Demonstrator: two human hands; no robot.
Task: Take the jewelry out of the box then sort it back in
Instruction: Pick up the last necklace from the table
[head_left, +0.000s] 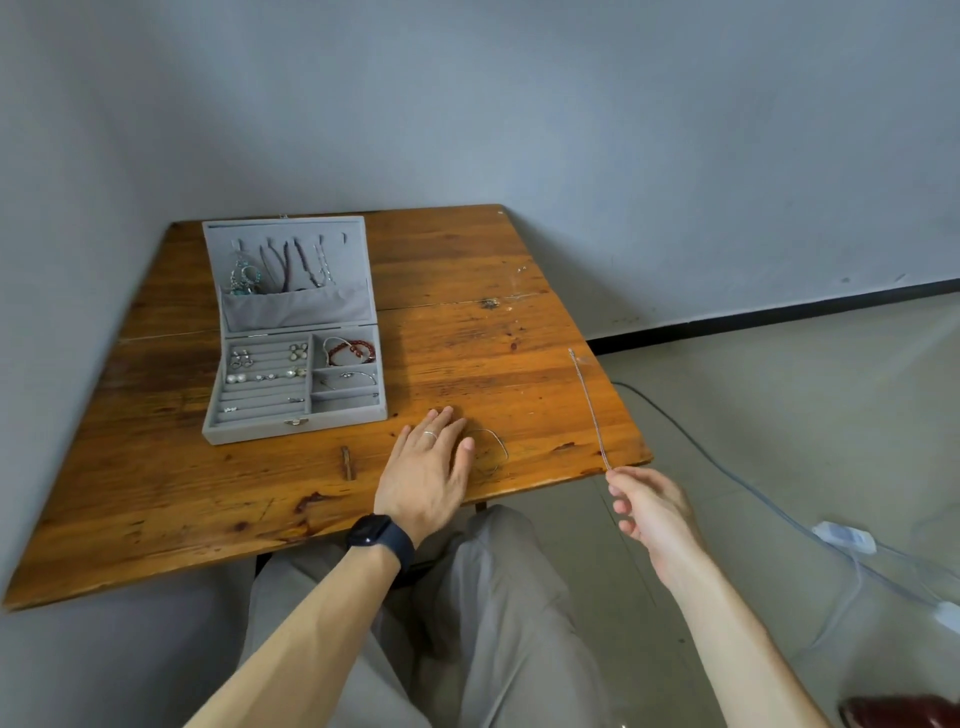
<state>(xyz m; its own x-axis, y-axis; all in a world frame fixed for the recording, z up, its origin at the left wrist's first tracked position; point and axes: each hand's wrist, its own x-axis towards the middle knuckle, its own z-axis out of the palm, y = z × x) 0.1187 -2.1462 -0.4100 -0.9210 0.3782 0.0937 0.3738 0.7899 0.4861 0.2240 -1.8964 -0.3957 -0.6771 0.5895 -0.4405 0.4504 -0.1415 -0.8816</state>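
thin silver chain (589, 410) (straight), pinched by right hand (647, 506), open grey box (249, 431)

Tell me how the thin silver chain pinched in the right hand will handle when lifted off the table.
Likely floppy: the thin silver chain runs straight, seemingly pulled by the right hand pinching its end. Probably very light, being so fine. It may snag at the wooden table edge it crosses.
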